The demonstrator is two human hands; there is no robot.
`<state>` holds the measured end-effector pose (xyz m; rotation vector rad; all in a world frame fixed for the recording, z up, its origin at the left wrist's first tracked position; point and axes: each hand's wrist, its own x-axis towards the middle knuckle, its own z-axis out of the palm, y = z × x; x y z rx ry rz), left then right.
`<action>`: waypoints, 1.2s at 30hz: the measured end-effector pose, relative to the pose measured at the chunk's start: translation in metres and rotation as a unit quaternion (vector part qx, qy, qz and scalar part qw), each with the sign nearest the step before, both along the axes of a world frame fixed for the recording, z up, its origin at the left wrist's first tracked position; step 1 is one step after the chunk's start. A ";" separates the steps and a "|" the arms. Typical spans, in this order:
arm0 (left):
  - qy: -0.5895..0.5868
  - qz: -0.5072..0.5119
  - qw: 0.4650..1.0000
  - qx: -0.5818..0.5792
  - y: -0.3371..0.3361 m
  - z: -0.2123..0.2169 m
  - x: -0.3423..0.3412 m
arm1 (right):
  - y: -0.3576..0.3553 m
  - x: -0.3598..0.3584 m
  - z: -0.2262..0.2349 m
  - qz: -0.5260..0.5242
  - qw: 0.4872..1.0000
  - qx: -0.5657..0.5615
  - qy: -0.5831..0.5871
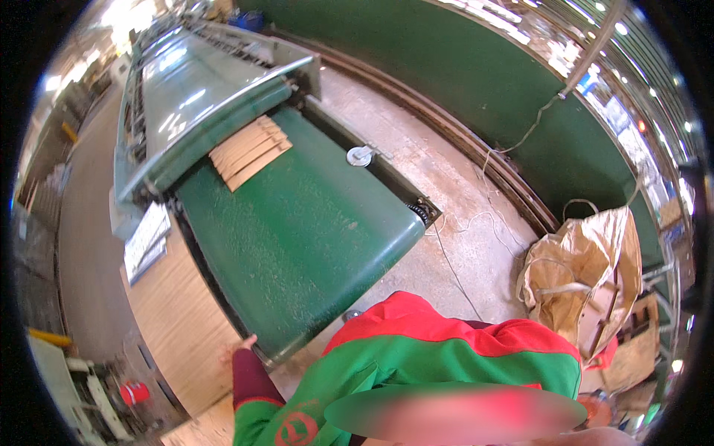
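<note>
My left hand (238,348) rests at the near right edge of a pale wooden board (175,320) beside the conveyor. Its fingers lie apart on the board and hold nothing that I can see; the dark red sleeve hides the wrist. My right hand is not in view. To the right of the board runs a wide green conveyor belt (297,245). A small overlapping stack of brown cardboard sheets (251,152) lies at its far end, just before the machine's roller.
Beyond the belt stretches a long machine with a clear cover (197,78). Papers (146,241) lie on the board's far end. A large brown paper sack (580,275) stands at the right. Loose cables (455,271) cross the floor, and a green wall (446,63) runs along the right.
</note>
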<state>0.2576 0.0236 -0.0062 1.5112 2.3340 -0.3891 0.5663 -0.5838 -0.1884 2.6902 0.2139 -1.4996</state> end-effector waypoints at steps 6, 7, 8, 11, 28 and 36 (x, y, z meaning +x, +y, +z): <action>0.023 -0.011 1.000 -0.010 0.004 0.001 0.002 | 0.080 0.093 0.086 0.214 0.952 -0.005 -0.219; 0.022 -0.012 1.000 -0.014 0.004 0.004 0.003 | 0.098 0.094 0.104 -0.102 0.930 0.190 -0.299; 0.009 0.001 1.000 -0.022 0.005 0.008 0.003 | 0.127 0.103 0.119 -0.161 0.915 0.235 -0.284; 0.006 -0.001 0.998 -0.056 0.006 0.013 0.004 | 0.198 0.104 0.163 -0.055 0.884 0.276 -0.372; -0.102 0.049 0.989 -0.095 -0.009 0.071 0.010 | 0.383 0.106 0.186 0.092 0.981 -0.058 -0.162; -0.095 0.052 0.988 -0.108 -0.005 0.067 0.011 | 0.371 0.102 0.184 0.106 0.977 -0.085 -0.164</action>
